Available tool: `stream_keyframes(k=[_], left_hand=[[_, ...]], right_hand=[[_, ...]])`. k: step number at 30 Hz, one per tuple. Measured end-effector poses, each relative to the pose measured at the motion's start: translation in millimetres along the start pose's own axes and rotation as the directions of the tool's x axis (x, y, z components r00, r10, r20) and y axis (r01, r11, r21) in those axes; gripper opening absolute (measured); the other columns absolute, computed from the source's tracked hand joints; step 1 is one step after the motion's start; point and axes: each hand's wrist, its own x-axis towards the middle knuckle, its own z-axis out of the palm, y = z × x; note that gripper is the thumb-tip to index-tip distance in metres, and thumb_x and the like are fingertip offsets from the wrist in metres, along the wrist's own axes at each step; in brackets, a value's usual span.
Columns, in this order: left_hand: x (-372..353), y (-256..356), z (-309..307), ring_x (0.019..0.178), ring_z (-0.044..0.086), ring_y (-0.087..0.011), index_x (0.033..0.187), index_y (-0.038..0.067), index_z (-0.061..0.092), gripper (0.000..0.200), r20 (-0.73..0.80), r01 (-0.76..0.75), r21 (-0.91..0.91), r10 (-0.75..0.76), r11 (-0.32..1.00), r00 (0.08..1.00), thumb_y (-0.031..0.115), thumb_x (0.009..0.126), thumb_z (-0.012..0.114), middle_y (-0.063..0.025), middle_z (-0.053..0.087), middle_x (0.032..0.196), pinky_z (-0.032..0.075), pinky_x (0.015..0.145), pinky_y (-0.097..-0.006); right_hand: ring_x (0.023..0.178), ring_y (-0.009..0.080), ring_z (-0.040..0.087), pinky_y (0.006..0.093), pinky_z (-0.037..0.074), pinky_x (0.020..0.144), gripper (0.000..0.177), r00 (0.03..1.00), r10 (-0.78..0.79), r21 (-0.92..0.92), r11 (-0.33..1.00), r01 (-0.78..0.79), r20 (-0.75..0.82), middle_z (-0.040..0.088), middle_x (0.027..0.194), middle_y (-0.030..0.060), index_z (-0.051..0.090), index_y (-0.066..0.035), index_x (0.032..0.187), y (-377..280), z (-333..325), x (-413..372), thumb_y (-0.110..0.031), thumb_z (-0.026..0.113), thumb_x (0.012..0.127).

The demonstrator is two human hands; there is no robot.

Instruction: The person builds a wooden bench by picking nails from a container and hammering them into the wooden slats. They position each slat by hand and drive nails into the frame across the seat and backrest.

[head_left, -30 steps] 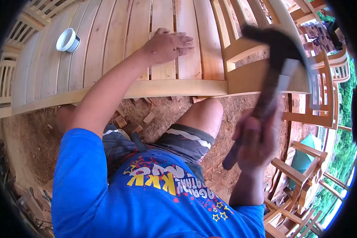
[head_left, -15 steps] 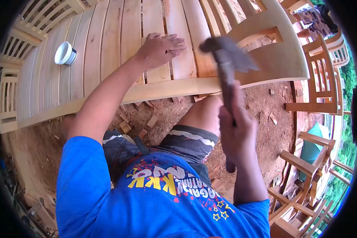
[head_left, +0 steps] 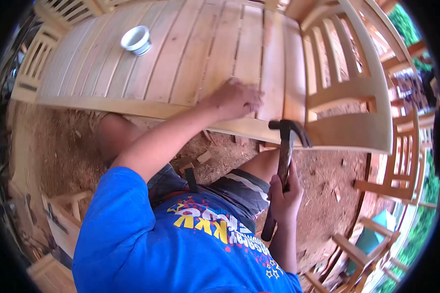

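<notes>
My right hand (head_left: 284, 198) is wrapped round the handle of a claw hammer (head_left: 287, 146). The hammer's dark head is up, beside the front corner of a wooden bench (head_left: 166, 111). My left hand (head_left: 237, 100) rests low over the bench's slatted seat, near its front rail. Its fingers are curled together, and I cannot make out what, if anything, is between them. A white tub (head_left: 136, 41) stands on the slats farther to the left.
A curved, slatted wooden end (head_left: 349, 129) rises at the bench's right side. Wood offcuts (head_left: 204, 156) lie on the dirt floor near my legs. More wooden chair frames (head_left: 401, 161) and a teal umbrella-like thing (head_left: 371, 234) are at the right.
The view has shifted, so the bench and tub sit differently in it. The hammer, blurred before, now shows sharply. My left hand's fingers are more curled and nearer the front rail.
</notes>
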Motion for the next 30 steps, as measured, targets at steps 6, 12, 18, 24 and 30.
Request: stream_keyframes(k=[6, 12, 18, 24, 30], left_hand=[[-114.3, -33.7, -38.0, 0.132, 0.071, -0.0292, 0.116, 0.009, 0.084, 0.028, -0.418, 0.208, 0.053, -0.167, 0.977, 0.893, 0.027, 0.096, 0.082, -0.0127, 0.079, 0.132, 0.053, 0.11, -0.0478], [-202.9, -99.4, -95.6, 0.134, 0.068, -0.0409, 0.135, 0.01, 0.075, 0.039, -0.767, 0.553, 0.193, -0.227, 0.81, 0.6, 0.029, 0.101, 0.076, -0.0155, 0.071, 0.147, 0.052, 0.109, -0.0519], [-229.5, -127.3, -94.8, 0.154, 0.049, -0.036, 0.147, 0.018, 0.067, 0.05, -0.601, 0.723, 0.276, -0.473, 0.634, 0.644, 0.047, 0.108, 0.062, -0.0133, 0.059, 0.161, 0.038, 0.122, -0.0545], [-239.2, -118.7, -96.8, 0.156, 0.047, -0.0362, 0.154, 0.02, 0.061, 0.052, -0.536, 0.673, 0.247, -0.48, 0.697, 0.694, 0.046, 0.108, 0.058, -0.0111, 0.051, 0.169, 0.034, 0.125, -0.0547], [-254.5, -148.3, -95.7, 0.128, 0.072, -0.0266, 0.114, 0.015, 0.083, 0.021, -0.647, 0.403, -0.087, -0.36, 0.911, 0.673, 0.023, 0.097, 0.072, -0.0065, 0.083, 0.119, 0.049, 0.115, -0.0468]], right_hand=[[0.064, 0.0055, 0.053, 0.0262, 0.047, 0.057, 0.067, 0.995, -0.029, -0.205, 0.977, 0.049, 0.098, 0.058, 0.077, -0.0027, 0.045, -0.01, 0.17, 19.5, 7.1, -8.5, -0.006, 0.064, 0.106], [0.063, 0.0068, 0.056, 0.0267, 0.049, 0.056, 0.064, 0.992, 0.067, -0.311, 0.95, -0.032, 0.104, 0.064, 0.08, -0.0008, 0.047, -0.007, 0.168, -1.7, -2.2, 5.7, -0.007, 0.064, 0.106], [0.062, 0.0068, 0.054, 0.0254, 0.046, 0.054, 0.065, 0.984, 0.172, -0.342, 0.928, -0.145, 0.05, 0.066, 0.082, 0.0009, 0.052, -0.007, 0.165, -43.3, 2.5, 13.7, -0.001, 0.065, 0.101], [0.058, 0.0092, 0.055, 0.0271, 0.047, 0.051, 0.065, 0.978, 0.207, -0.473, 0.863, -0.175, 0.014, 0.065, 0.083, 0.004, 0.054, -0.013, 0.165, -71.8, 11.0, 16.1, 0.0, 0.061, 0.101], [0.053, 0.0104, 0.056, 0.0288, 0.048, 0.047, 0.066, 0.983, 0.18, -0.558, 0.82, -0.128, 0.039, 0.064, 0.079, 0.0053, 0.05, -0.011, 0.166, -91.2, 22.3, 13.3, 0.0, 0.061, 0.102]])
